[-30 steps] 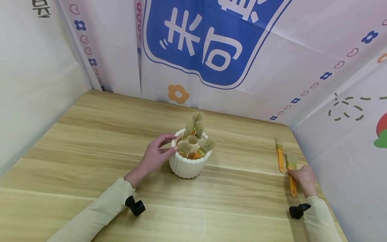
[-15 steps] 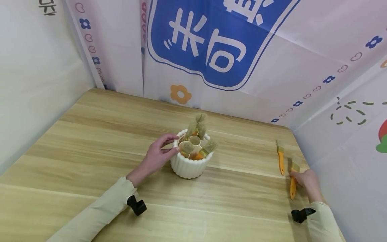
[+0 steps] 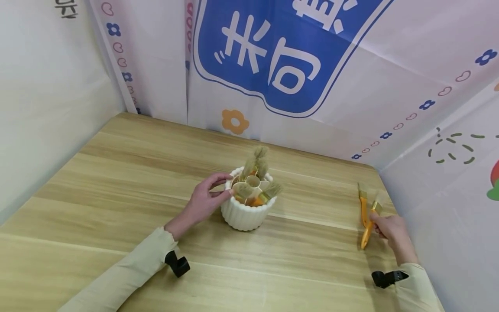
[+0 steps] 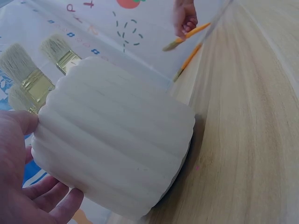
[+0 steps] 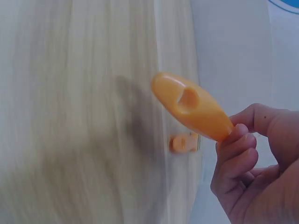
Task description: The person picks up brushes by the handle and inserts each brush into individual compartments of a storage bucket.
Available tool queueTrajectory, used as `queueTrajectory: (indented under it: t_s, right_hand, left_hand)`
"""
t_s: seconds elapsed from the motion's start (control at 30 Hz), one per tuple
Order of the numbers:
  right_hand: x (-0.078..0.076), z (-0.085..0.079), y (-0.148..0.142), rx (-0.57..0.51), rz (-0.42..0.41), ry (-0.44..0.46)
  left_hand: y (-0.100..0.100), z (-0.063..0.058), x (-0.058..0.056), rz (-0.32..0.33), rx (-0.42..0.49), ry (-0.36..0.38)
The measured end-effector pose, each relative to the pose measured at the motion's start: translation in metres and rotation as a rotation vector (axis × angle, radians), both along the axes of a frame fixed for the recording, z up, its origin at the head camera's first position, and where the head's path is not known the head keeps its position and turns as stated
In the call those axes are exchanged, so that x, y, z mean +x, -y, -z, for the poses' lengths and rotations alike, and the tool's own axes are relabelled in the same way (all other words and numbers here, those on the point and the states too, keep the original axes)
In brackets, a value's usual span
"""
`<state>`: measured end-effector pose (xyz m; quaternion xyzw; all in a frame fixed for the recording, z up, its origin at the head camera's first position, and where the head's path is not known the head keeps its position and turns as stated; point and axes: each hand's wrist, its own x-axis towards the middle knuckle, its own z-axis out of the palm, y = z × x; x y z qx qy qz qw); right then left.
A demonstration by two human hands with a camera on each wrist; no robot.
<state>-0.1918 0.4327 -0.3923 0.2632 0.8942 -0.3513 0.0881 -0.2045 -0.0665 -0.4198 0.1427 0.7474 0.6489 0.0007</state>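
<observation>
A ribbed white pot (image 3: 246, 216) stands mid-table. My left hand (image 3: 200, 203) grips its left rim, thumb and fingers bent around the edge. Inside the pot sits a cream divider (image 3: 253, 181) with a round centre. Several paintbrushes (image 3: 273, 189) stand in it, bristles up. Over at the right, my right hand (image 3: 394, 234) pinches another paintbrush (image 3: 367, 237) by its orange handle. That brush is raised off the table, its handle end pointing toward the near left in the head view. Beyond it, a thinner paintbrush (image 3: 364, 207) lies flat; the held brush partly covers it.
The wooden table (image 3: 304, 260) is bounded by a printed cloth (image 3: 323, 138) at the back. White cloth walls (image 3: 43, 121) rise on the left and right. The right wall (image 3: 448, 208) stands close to my right hand.
My right hand has lifted the paintbrush from the table and tilted it, swinging the handle end leftward. My left hand has stayed at the pot. The head view has shifted slightly.
</observation>
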Motion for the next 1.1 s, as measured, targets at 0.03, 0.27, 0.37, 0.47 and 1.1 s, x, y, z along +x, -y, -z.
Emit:
queueTrajectory:
  t_s: [0.03,0.27,0.37,0.47,1.1]
  right_hand:
    - [-0.001,0.0,0.002,-0.006,-0.001,-0.008]
    - [-0.005,0.001,0.018,-0.065,-0.017,-0.064]
    - [-0.007,0.003,0.025,-0.082,-0.022,-0.086]
    - [-0.01,0.004,0.032,-0.074,-0.028,-0.102]
    - [-0.02,0.001,0.074,-0.117,-0.092,-0.199]
  left_hand:
    - [0.0,0.0,0.0,0.001,0.002,-0.001]
    - [0.0,0.001,0.0,0.004,0.004,-0.013]
    - [-0.001,0.001,0.0,0.004,0.007,-0.016]
    - [-0.001,0.001,0.0,0.003,0.005,-0.019]
    - [-0.001,-0.001,0.001,0.001,0.003,-0.01]
